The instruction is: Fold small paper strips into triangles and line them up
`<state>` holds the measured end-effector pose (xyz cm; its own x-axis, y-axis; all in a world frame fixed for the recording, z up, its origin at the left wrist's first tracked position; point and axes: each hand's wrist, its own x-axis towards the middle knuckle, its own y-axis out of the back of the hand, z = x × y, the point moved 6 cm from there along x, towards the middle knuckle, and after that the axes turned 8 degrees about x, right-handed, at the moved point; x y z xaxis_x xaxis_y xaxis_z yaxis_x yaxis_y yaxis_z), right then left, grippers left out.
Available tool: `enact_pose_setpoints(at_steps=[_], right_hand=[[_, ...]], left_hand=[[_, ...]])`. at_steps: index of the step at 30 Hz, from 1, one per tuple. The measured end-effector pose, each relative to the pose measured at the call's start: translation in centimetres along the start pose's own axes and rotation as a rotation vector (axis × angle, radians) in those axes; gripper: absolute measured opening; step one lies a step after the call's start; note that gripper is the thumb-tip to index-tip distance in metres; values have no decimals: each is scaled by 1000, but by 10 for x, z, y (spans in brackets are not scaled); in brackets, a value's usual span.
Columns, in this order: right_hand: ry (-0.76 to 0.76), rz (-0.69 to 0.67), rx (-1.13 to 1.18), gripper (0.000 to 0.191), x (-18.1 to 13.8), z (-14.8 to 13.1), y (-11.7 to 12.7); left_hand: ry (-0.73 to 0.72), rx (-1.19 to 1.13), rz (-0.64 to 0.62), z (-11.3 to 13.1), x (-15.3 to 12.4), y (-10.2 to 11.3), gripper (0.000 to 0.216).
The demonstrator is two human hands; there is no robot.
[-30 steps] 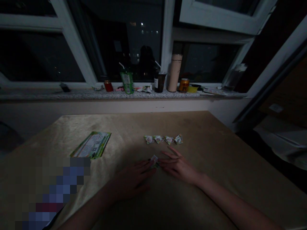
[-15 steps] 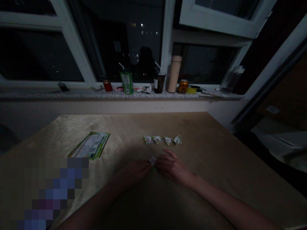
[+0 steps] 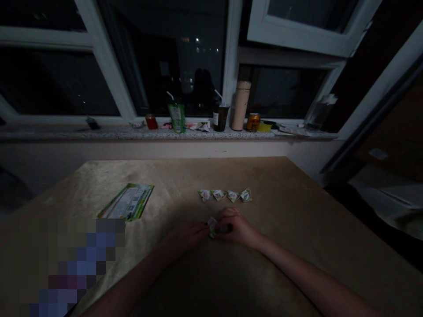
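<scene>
Near the middle of the table, a small green-and-white folded paper piece (image 3: 212,223) lies between my two hands. My left hand (image 3: 191,233) has its fingertips pressed on the left side of the piece. My right hand (image 3: 237,228) pinches the right side, thumb and fingers curled together. Dim light hides the exact contact of the fingertips. Just beyond my hands lies a row of several small folded paper triangles (image 3: 218,195) with green and white print. To the left rest green printed paper sheets (image 3: 127,201), overlapping one another.
A brown-covered table (image 3: 277,273) spans the foreground. Behind it, the windowsill (image 3: 198,136) holds a green cup (image 3: 177,118), a dark cup (image 3: 220,119), a pinkish flask (image 3: 241,106), an orange can (image 3: 253,122) and a red jar (image 3: 151,121). A pixelated patch covers the lower left.
My right hand's fingers have drawn in from a flatter, more spread pose to a curled pinch. My left hand stays at the paper piece. The view has shifted slightly.
</scene>
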<state>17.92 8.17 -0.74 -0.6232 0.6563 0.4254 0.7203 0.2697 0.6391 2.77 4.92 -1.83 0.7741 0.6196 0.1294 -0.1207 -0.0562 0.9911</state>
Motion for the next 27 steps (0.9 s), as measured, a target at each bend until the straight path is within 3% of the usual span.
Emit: enact_pose_setpoints(at_steps=[5, 14, 21, 27], right_hand=[[-7, -61, 156, 16, 7, 8, -2], [-47, -17, 213, 18, 7, 7, 1], [-114, 86, -21, 21, 1, 12, 4], [-167, 90, -74, 23, 3, 14, 2]], left_hand=[[41, -52, -40, 2, 3, 3, 32], [149, -250, -24, -4, 3, 13, 25], [112, -306, -25, -6, 8, 23, 22], [165, -222, 44, -9, 12, 28, 17]])
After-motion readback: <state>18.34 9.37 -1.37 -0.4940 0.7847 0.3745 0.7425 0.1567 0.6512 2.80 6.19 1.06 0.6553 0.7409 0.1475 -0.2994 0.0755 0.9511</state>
